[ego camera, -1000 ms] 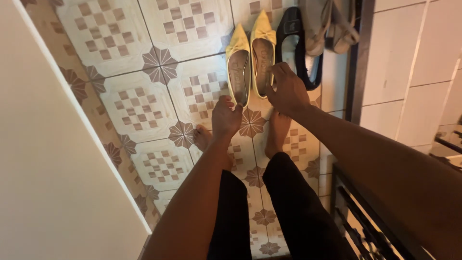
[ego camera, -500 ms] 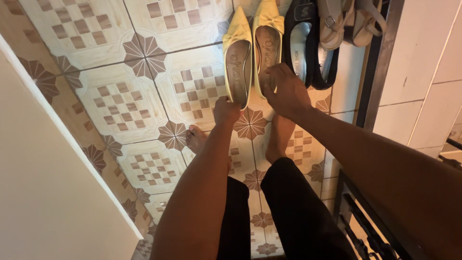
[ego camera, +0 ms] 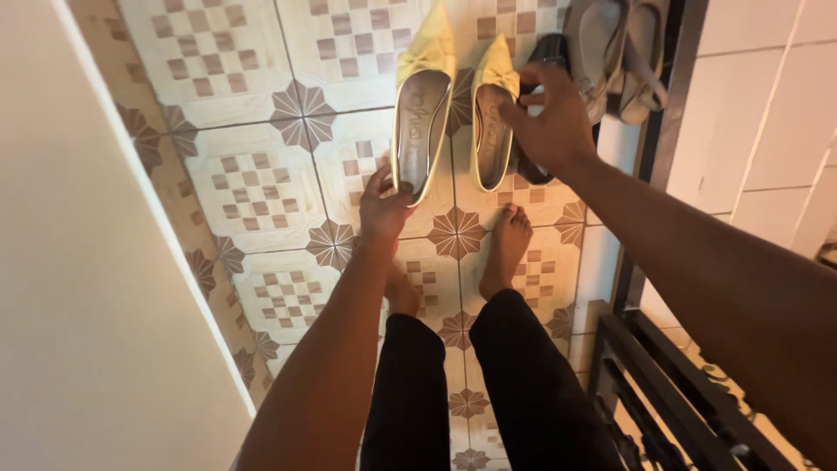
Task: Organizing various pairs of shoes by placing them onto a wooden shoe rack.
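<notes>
Your left hand pinches the near heel of the left pale-yellow pointed bow flat, steadying it, while your right hand hovers spread-fingered over its right-hand mate.

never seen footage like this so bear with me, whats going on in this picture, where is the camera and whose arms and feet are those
The camera sits on a person's head and looks straight down, so both arms and the bare feet belong to that one person, who stands on a patterned tiled floor.

A pair of pale yellow flat shoes with bows lies on the tiles in front of the feet. The left hand has its fingers on the heel end of the left yellow shoe; how firm the grip is cannot be told. The right hand is spread open above the right yellow shoe and a black shoe beside it, holding nothing.

Grey sandals lie further back. A dark metal frame runs along the right, and a plain wall is on the left.
</notes>
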